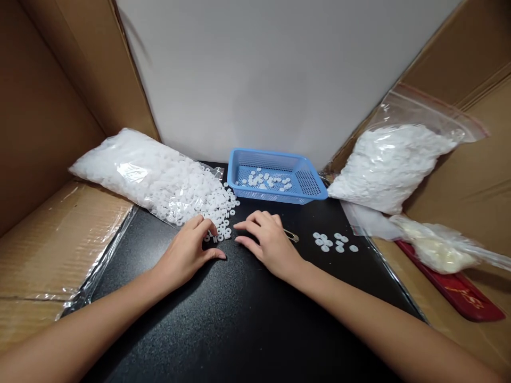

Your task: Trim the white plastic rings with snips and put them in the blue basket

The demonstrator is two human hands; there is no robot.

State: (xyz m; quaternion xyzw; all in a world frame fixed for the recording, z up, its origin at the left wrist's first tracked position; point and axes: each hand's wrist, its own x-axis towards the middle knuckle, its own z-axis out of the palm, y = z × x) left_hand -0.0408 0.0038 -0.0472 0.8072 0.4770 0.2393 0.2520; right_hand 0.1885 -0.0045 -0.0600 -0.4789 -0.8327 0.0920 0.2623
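Slanting from upper left down to the right, a clear bag [147, 170] of white rings lies across the cardboard [51, 244] and the black tabletop [223, 330]. Loose rings [227, 205] spread from its lower right end in a pile. Governing relation: the pile's long axis runs away from me, from its near end at my fingertips back toward the blue basket. My left hand [189, 244] is the nearer one. The pile lies just beyond it and to its right. Its thumb and fingers are curved and parted; the index fingertip overlaps the closest rings in view, and I cannot tell whether it touches them. No ring shows in its grip.

The blue basket [309, 182] stands behind, long axis crosswise, with small white pieces scattered inside. My right hand [271, 242] faces the left across a narrow gap, just right of the pile, its thumb and fingers curved apart with nothing visible between them. A metal pin [296, 238] lies beside its knuckles, partly hidden. Farther right, a cluster of flat white discs [328, 243] lies well apart from the pile. A second clear bag [391, 165] leans beyond it.
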